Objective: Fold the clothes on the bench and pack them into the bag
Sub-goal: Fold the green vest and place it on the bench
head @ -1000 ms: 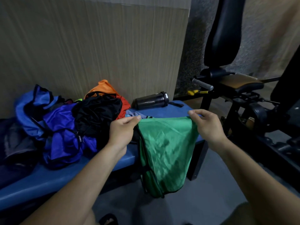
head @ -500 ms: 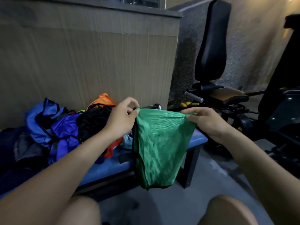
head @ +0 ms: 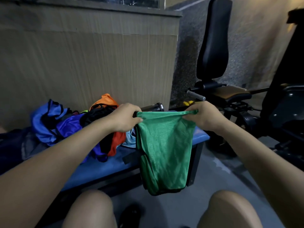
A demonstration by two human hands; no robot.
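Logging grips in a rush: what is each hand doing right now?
Left hand: pinches the top left corner of the green mesh garment.
Right hand: grips its top right corner; it hangs between them.

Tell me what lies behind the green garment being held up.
Behind the green garment show the blue bench, a dark bottle above its top edge, and light blue cloth at its left. Whatever lies directly behind the fabric is hidden.

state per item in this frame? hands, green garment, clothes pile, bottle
left hand: pinching the garment's top left corner
right hand: pinching the top right corner
green mesh garment: held up, hanging in front of the bench, top edge stretched
mixed pile of blue, black and orange clothes: unfolded, heaped on the bench
blue padded bench: carrying the pile
dark cylindrical bottle: lying on its side
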